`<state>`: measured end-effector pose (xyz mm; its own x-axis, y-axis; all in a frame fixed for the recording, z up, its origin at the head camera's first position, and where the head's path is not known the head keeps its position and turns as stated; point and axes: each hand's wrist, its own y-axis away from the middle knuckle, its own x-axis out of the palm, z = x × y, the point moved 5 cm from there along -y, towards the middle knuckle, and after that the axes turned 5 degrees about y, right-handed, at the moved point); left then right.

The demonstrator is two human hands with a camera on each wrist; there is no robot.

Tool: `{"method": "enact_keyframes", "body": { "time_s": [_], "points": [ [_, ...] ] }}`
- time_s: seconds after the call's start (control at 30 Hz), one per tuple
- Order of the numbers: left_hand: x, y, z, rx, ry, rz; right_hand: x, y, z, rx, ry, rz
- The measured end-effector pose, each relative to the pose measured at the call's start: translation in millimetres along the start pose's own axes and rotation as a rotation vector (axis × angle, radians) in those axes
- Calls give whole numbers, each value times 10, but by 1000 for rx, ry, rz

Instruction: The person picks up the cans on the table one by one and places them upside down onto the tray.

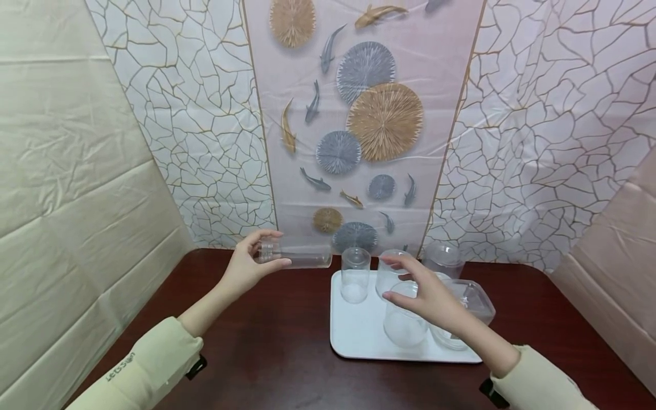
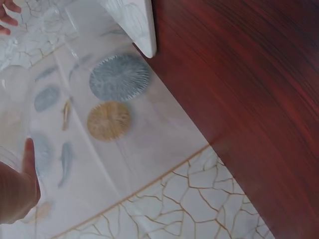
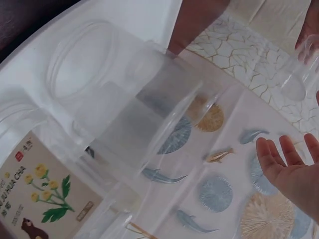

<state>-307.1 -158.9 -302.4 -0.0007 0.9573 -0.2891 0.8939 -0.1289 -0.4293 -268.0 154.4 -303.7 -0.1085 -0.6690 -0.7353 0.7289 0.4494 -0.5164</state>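
My left hand [image 1: 248, 265] grips a clear, tall cylindrical jar [image 1: 302, 256] by its ridged neck end, between thumb and fingers. The jar lies on its side in the air, its other end toward the right. In the left wrist view, part of the left hand [image 2: 17, 194] shows at the lower left edge against the jar. My right hand [image 1: 427, 287] hovers over the tray with its fingers spread from the thumb and nothing between them. Below it stand clear jars, among them a rounded jar [image 1: 406, 327] and a slim cylindrical jar [image 1: 355, 279].
A white tray [image 1: 348, 341] bears several clear containers on the dark red table [image 1: 271, 347]. At its right lies a clear square-edged container [image 1: 476, 299]. The right wrist view shows a label [image 3: 50, 194] with yellow flowers. A patterned cloth wall [image 1: 318, 199] rises behind the table.
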Motion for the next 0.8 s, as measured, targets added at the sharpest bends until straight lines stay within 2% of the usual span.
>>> {"method": "enact_keyframes", "body": {
  "time_s": [0.2,0.33,0.43,0.8],
  "points": [
    [86,30,-52,-7,117,1,5,19,86,-48,-22,-38],
    [111,64,-127,21,80,-32,-1,16,124,-69,-21,-60],
    [123,82,-173,44,62,-55,-6,3,138,-62,-12,-71],
    [195,135,-240,50,182,-54,-13,-38,145,13,-37,-64]
  ]
}}
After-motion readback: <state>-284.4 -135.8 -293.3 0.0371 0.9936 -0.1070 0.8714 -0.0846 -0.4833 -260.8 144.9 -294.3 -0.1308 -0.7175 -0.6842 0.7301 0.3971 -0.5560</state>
